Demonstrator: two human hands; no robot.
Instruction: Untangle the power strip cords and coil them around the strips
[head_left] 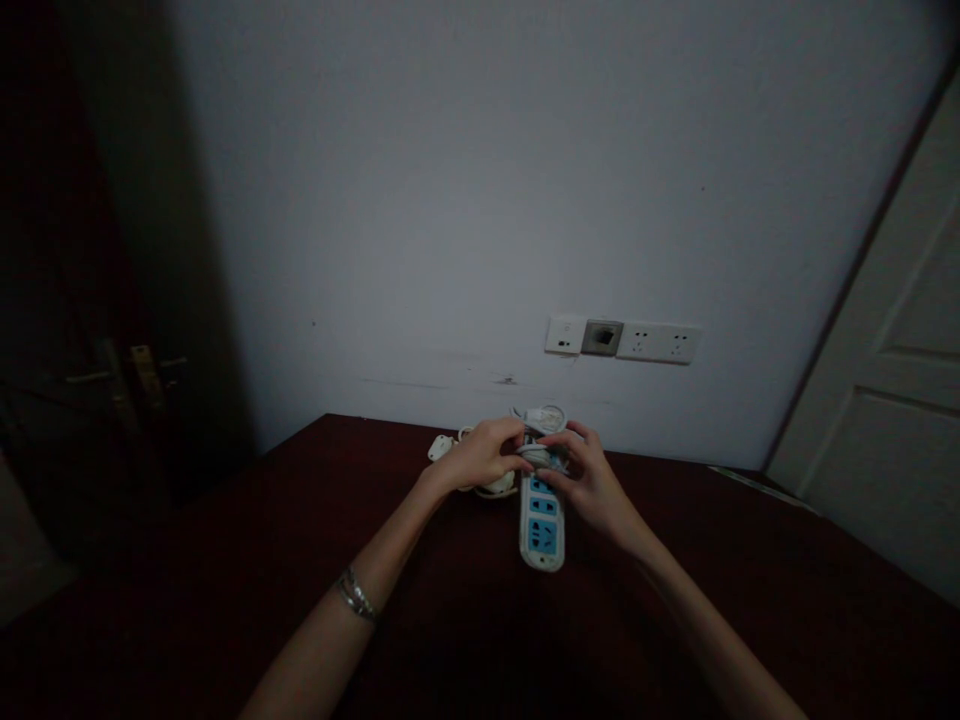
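Observation:
A white power strip with blue socket faces lies lengthwise on the dark red table, its near end toward me. White cord is wrapped around its far half, and a loop of cord sticks out beyond. My left hand pinches the wrapped cord from the left. From the right, my right hand has its fingers closed on the same bundle. Behind my left hand sits a second white power strip with its own pale cord, mostly hidden.
The dark red table backs onto a pale wall. Wall sockets and a grey panel sit above its back edge. A white door stands at the right, and a dark door with a brass lock at the left.

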